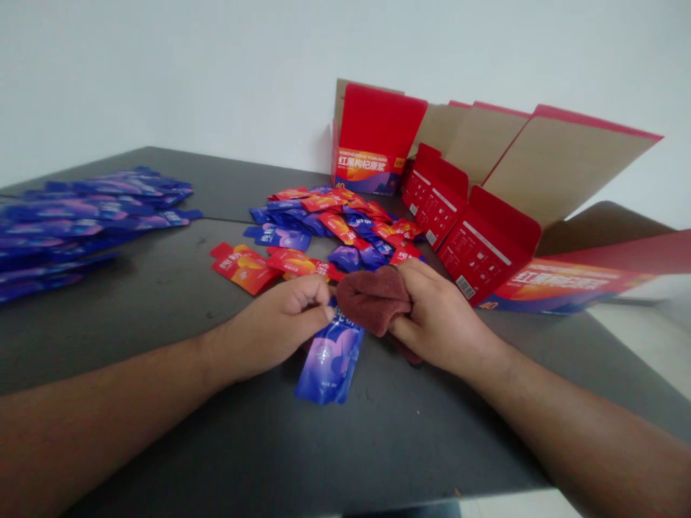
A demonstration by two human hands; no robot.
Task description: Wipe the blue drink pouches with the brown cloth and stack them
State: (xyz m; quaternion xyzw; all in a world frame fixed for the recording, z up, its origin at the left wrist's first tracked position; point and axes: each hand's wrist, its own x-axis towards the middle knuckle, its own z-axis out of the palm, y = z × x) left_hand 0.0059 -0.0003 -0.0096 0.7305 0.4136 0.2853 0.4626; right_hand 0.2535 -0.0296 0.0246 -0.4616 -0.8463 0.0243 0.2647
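My left hand (281, 324) pinches the top edge of a blue sachet (330, 361) that lies on the dark table (162, 309). A reddish-brown cloth (372, 298) is bunched in my right hand (437, 316), pressed against the sachet's upper end. Both hands are closed and sit close together at the middle of the table. Just beyond them lies a loose heap of red and blue sachets (335, 226).
A wide pile of blue sachets (75, 223) covers the far left of the table. Open red cardboard boxes (372, 144) stand at the back, and more lie tipped over with flaps up on the right (486, 244). A white wall rises behind.
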